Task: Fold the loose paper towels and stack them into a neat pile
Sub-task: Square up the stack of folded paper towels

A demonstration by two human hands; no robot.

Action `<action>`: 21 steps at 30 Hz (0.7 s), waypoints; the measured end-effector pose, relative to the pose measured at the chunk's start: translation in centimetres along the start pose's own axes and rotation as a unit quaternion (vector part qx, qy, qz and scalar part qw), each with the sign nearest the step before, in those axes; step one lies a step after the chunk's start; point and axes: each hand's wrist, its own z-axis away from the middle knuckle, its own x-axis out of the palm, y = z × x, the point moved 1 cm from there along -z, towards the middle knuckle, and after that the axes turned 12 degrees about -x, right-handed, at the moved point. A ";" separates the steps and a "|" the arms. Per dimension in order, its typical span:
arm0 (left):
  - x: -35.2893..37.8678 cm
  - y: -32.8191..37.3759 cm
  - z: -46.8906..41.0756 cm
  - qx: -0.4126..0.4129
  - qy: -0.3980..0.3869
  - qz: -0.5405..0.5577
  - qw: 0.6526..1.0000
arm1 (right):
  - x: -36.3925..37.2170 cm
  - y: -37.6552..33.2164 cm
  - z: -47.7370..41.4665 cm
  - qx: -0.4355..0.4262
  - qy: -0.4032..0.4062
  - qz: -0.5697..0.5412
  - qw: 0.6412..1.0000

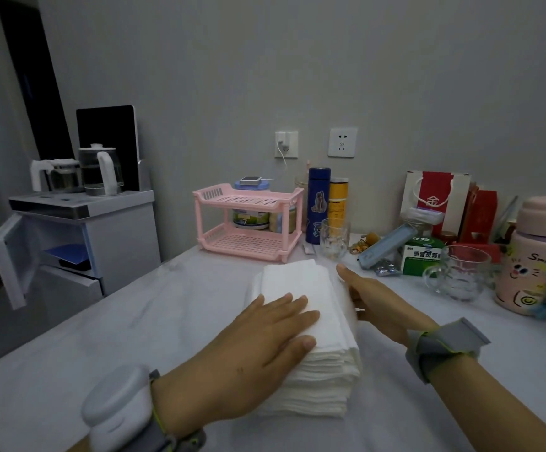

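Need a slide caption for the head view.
Towel stacking: left hand presses flat on the paper towel pile; right hand rests against its side.

Single head-worn wide-angle view: faces forward-down, close above paper towels on table, wall behind.

A pale, marbled table carries a stack of paper towels near its middle. Behind the stack stands a pink rack, with a blue flask and a glass beside it. To the right are a green-and-white box, a glass mug and a pink bottle.
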 end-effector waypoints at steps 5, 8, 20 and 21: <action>0.1 -0.1 0.3 0.006 -0.016 0.000 1.000 | -2.8 -1.0 0.4 0.021 -0.033 -0.116 0.993; 0.0 -0.1 0.3 0.007 -0.019 0.005 1.000 | -3.9 -2.2 1.5 0.015 -0.142 -0.072 0.987; -0.1 0.1 0.6 0.046 0.045 0.141 0.988 | 3.8 -7.2 3.4 -0.174 -0.103 -0.063 0.977; -0.1 0.2 0.7 0.042 0.061 0.162 0.984 | 4.2 -7.2 3.6 -0.193 -0.101 -0.035 0.975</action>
